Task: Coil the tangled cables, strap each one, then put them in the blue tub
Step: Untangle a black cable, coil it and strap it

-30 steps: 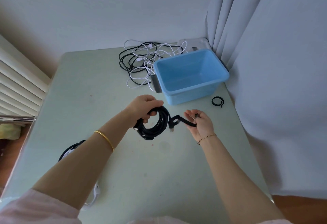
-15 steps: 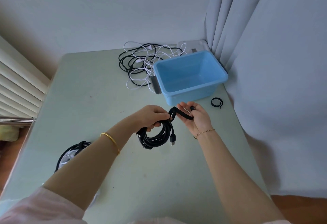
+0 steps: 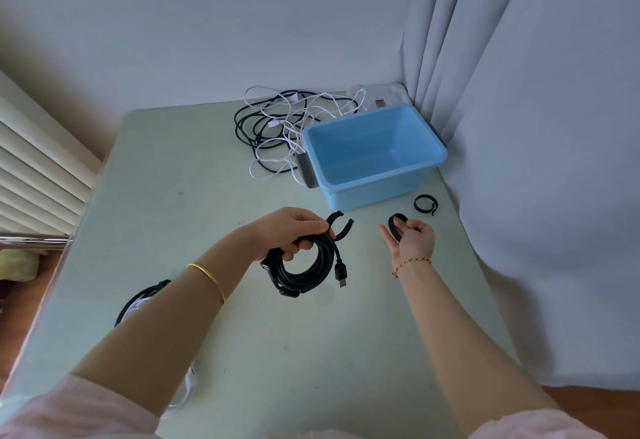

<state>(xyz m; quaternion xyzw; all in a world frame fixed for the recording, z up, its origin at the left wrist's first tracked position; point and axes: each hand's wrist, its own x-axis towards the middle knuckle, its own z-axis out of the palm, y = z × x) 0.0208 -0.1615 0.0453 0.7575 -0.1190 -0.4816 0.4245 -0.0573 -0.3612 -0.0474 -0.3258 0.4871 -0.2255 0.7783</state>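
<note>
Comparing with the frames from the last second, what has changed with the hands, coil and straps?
The right hand has pulled away rightward from the coiled black cable, releasing the strap on the coil, whose ends now stand open; it holds a curled strap. The left hand still grips the coil. Blue tub, cable tangle and loose strap are unchanged.

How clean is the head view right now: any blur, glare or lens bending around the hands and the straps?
Head view: soft, even light, no harsh glare on the table; left hand with the black coil and right hand with its strap loop are sharp; wide-angle bending shows at the table edges and curtain.
</note>
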